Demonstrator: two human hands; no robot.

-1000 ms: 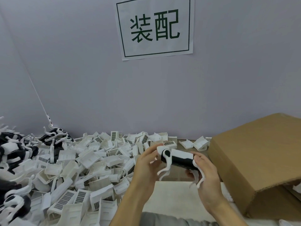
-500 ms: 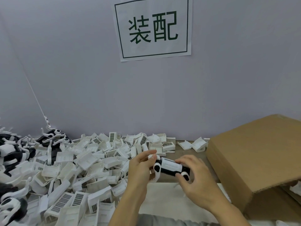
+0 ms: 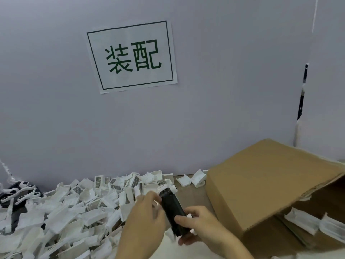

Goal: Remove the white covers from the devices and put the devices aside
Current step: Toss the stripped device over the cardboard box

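A black device (image 3: 171,210) with white end pieces is held in front of me, low in the view, its long side pointing away and its black face up. My right hand (image 3: 203,228) grips its near end from the right. My left hand (image 3: 144,217) touches its left side with curled fingers; what those fingers pinch is hidden. A heap of white covers (image 3: 74,212) with barcode labels fills the table to the left. Black-and-white devices (image 3: 20,193) lie at the far left edge.
A brown cardboard box (image 3: 265,186) lies on its side at the right, its open flap showing more white parts (image 3: 306,221) inside. A grey partition wall (image 3: 214,109) with a paper sign (image 3: 132,57) stands close behind. Two loose white covers (image 3: 194,178) lie beside the box.
The device has turned from lying crosswise with a white face up to pointing away with its black face up. Both hands shifted lower, and my view swung right.
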